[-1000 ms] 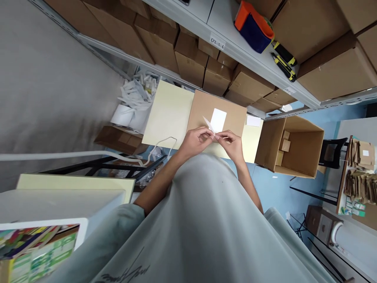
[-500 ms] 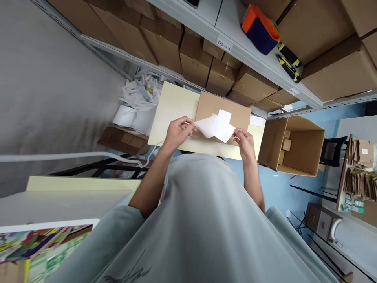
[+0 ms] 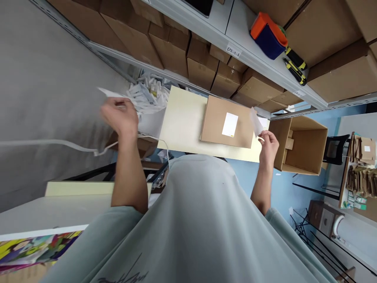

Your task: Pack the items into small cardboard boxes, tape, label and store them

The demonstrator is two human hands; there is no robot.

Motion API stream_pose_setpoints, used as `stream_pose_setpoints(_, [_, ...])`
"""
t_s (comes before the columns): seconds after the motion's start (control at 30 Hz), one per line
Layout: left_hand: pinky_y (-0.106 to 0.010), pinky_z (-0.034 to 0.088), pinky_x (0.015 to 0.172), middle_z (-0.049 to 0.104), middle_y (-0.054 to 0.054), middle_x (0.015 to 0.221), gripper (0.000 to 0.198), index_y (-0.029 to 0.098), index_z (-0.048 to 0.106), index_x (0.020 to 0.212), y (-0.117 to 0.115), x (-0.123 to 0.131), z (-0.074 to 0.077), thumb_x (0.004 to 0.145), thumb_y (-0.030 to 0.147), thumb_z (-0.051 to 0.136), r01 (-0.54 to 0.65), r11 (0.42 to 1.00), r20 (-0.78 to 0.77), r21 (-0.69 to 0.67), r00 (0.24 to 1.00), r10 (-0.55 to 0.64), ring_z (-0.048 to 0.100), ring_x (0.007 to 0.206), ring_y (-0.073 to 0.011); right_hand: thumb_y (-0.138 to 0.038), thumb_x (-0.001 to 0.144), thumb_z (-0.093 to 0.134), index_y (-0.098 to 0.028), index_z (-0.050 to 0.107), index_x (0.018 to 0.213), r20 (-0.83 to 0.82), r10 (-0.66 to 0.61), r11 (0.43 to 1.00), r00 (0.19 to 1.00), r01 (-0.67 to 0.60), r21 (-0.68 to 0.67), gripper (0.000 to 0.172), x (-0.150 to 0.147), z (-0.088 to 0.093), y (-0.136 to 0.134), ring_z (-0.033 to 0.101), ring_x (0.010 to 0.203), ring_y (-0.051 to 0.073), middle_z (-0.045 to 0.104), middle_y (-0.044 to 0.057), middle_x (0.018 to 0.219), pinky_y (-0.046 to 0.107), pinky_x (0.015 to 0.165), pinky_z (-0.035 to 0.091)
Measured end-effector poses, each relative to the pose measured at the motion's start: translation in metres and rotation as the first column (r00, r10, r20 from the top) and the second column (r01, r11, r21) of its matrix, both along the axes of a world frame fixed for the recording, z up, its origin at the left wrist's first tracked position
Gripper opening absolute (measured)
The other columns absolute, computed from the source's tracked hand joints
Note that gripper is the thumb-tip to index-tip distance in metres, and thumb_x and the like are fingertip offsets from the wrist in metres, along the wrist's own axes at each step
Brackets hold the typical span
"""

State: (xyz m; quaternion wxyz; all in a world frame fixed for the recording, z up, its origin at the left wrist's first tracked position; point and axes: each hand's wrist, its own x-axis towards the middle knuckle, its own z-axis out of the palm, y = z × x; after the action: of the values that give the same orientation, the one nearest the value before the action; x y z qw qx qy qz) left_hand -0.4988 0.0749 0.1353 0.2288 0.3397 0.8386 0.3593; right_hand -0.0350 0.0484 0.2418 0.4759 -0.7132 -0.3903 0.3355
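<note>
A thin white sheet (image 3: 110, 93) is pinched in my left hand (image 3: 120, 116), raised at the left over the heap of crumpled white scraps (image 3: 149, 92). My right hand (image 3: 268, 145) grips a second piece of translucent white paper (image 3: 256, 122) by its lower end, at the right edge of the cardboard. The flat brown cardboard piece (image 3: 215, 122) lies on the pale yellow tabletop (image 3: 184, 116), with a white label (image 3: 230, 124) on its face. Neither hand touches the cardboard.
An open cardboard box (image 3: 304, 147) stands right of the table. Boxes (image 3: 203, 63) line the rack behind it. The shelf above carries an orange and blue holder (image 3: 268, 35) and yellow-black cutters (image 3: 295, 70). A white cable (image 3: 70, 145) hangs at the left.
My hands have moved apart, the left far out to the left and up, the right to the right. The white papers between them are now separate, leaving the label on the cardboard uncovered.
</note>
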Motion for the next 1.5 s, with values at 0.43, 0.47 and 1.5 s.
stream_pose_setpoints(0.43, [-0.048, 0.031, 0.131, 0.061, -0.018, 0.151, 0.037, 0.003, 0.059, 0.134, 0.049, -0.004, 0.029, 0.099, 0.007, 0.069, -0.04, 0.999, -0.198, -0.037, 0.98, 0.032, 0.05, 0.15, -0.0293, -0.02, 0.096, 0.072, -0.026, 0.081, 0.091, -0.321, 0.947, -0.076, 0.009, -0.965, -0.252, 0.012, -0.018, 0.1, -0.043, 0.073, 0.085, 0.018, 0.08, 0.002, 0.094, 0.03, 0.079, 0.058])
stream_pose_setpoints(0.47, [-0.049, 0.033, 0.131, 0.063, -0.017, 0.15, 0.035, 0.003, 0.061, 0.134, 0.05, 0.006, 0.03, 0.099, 0.007, 0.068, -0.022, 0.999, -0.193, -0.034, 0.981, 0.015, 0.052, 0.148, -0.0297, -0.02, 0.096, 0.072, -0.025, 0.081, 0.092, -0.331, 0.943, -0.057, 0.03, -0.966, -0.252, 0.011, -0.012, 0.097, -0.041, 0.073, 0.085, 0.017, 0.08, 0.003, 0.095, 0.03, 0.079, 0.058])
stream_pose_setpoints(1.5, [-0.029, 0.062, 0.082, 0.077, -0.003, 0.093, 0.044, 0.022, 0.07, 0.089, -0.009, 0.33, 0.06, 0.073, 0.053, 0.096, 0.038, 0.973, 0.838, 0.226, 0.502, -0.214, 0.075, 0.091, -0.0177, -0.014, 0.103, 0.067, -0.027, 0.074, 0.111, 0.808, 0.462, 0.433, 0.366, -0.888, 0.155, 0.016, 0.06, -0.069, -0.008, 0.075, 0.113, 0.025, 0.079, 0.008, 0.109, 0.04, 0.093, 0.059])
